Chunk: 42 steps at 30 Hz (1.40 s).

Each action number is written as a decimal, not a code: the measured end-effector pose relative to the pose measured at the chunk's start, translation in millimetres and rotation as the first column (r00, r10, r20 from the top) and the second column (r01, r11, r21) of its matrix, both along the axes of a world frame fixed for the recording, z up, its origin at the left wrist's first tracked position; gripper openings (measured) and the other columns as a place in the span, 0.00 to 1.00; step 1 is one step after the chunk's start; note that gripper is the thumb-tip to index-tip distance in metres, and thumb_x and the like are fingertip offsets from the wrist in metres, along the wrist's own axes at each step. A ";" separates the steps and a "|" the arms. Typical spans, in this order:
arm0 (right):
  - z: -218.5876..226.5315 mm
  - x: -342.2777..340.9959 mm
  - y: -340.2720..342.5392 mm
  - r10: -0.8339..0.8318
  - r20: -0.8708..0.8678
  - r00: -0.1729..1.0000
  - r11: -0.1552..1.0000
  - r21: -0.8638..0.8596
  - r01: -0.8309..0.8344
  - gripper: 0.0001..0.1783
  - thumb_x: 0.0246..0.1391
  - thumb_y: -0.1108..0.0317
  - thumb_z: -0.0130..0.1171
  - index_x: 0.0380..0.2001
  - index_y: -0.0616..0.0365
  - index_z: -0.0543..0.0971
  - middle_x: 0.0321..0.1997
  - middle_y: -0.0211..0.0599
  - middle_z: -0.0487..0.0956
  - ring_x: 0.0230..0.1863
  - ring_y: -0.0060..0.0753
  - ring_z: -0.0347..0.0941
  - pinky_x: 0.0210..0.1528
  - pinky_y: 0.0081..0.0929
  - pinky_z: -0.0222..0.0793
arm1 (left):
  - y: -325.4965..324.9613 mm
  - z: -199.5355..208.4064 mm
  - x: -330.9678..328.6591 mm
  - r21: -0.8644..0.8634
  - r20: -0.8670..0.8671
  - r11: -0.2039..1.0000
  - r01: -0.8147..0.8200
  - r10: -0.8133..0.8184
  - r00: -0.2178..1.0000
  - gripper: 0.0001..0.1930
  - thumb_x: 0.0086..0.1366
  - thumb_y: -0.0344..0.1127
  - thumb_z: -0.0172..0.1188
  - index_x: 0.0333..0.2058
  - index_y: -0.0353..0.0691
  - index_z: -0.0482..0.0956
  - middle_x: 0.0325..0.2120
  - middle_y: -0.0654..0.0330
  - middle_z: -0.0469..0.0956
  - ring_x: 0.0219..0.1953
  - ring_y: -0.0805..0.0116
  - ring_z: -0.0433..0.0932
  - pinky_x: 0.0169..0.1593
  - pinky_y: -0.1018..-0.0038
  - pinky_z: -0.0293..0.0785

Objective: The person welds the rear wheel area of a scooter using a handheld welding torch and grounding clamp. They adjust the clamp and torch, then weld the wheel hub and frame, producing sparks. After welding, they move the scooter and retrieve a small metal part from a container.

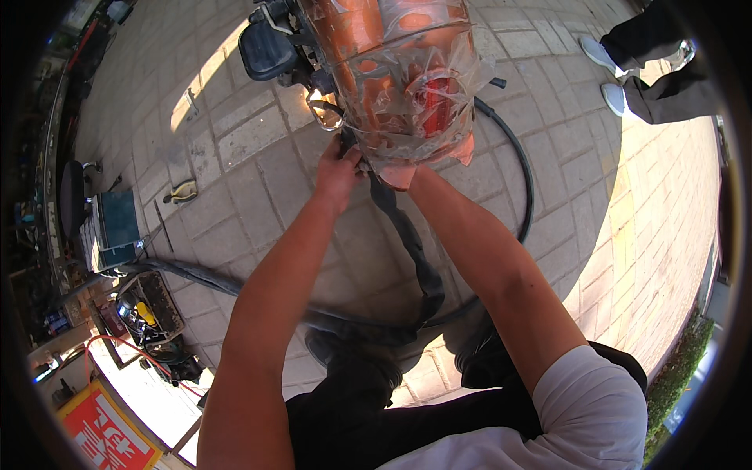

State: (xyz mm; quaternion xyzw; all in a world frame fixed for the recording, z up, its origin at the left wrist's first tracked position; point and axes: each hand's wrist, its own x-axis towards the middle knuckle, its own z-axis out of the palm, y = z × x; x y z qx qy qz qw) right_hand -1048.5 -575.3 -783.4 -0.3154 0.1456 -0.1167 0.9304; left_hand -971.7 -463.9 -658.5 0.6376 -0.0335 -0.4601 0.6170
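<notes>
An orange vehicle body [352, 31] wrapped in torn clear plastic stands upright before me, with a red tail light [435, 106] showing through the film. At its lower left edge my left hand [340, 174] is closed round the black end of a thick sleeved hose [403, 227]. The hose hangs beside that hand and sags to the ground. Just above the fingers is a bright glow [324, 110] inside a metal ring. My right forearm [470, 227] reaches under the body's lower edge; the body hides my right hand and fingers.
A black cable [526, 172] curves round on the right over the paving. Yellow-handled pliers [182, 192] lie at left, near a dark green box [117, 227] and a crate [160, 305] of tools. Another person's shoes [599, 55] stand at upper right. A red sign [106, 431] is at lower left.
</notes>
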 end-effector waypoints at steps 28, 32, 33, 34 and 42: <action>120.1 -94.8 -13.3 0.044 -0.261 0.964 -0.183 -0.951 -0.249 0.28 0.61 0.52 0.53 0.54 0.65 0.74 0.56 0.52 0.75 0.57 0.49 0.71 0.57 0.38 0.68 | 9.2 3.8 -63.4 -0.050 -0.532 0.997 -0.052 0.018 0.847 0.18 0.65 0.50 0.61 0.45 0.45 0.74 0.41 0.62 0.77 0.43 0.66 0.78 0.49 0.62 0.76; 171.8 -115.7 -94.8 -0.206 -0.587 0.783 0.086 -0.808 -0.583 0.37 0.49 0.55 0.66 0.58 0.64 0.69 0.61 0.51 0.68 0.62 0.53 0.63 0.62 0.40 0.63 | 32.8 35.8 -82.1 0.043 -0.518 0.993 -0.106 0.112 0.848 0.16 0.64 0.48 0.64 0.41 0.46 0.74 0.39 0.62 0.77 0.43 0.63 0.78 0.49 0.62 0.76; 160.3 -126.4 -120.7 -0.552 -0.360 0.752 -0.088 -0.872 -0.482 0.38 0.45 0.58 0.69 0.58 0.63 0.69 0.58 0.49 0.70 0.59 0.52 0.65 0.62 0.39 0.63 | 33.3 40.9 -85.5 0.059 -0.519 0.991 -0.119 0.133 0.844 0.15 0.63 0.47 0.65 0.40 0.46 0.73 0.38 0.63 0.78 0.43 0.62 0.78 0.48 0.62 0.76; 150.2 -130.7 -144.9 -0.722 -0.211 0.659 -0.185 -0.859 -0.478 0.43 0.41 0.61 0.72 0.60 0.62 0.66 0.59 0.47 0.69 0.59 0.50 0.65 0.59 0.40 0.64 | 36.9 45.3 -85.1 0.065 -0.514 0.990 -0.129 0.144 0.846 0.15 0.63 0.47 0.65 0.40 0.46 0.74 0.38 0.63 0.78 0.43 0.62 0.78 0.48 0.62 0.76; 104.0 -115.4 -224.6 -0.716 -0.468 0.518 -0.269 -0.500 -0.824 0.66 0.27 0.44 0.79 0.67 0.62 0.57 0.61 0.39 0.67 0.63 0.42 0.62 0.65 0.49 0.53 | 98.8 91.0 -71.2 0.087 -0.410 0.950 -0.300 0.308 0.859 0.13 0.63 0.47 0.66 0.37 0.47 0.75 0.36 0.63 0.79 0.43 0.62 0.79 0.48 0.64 0.76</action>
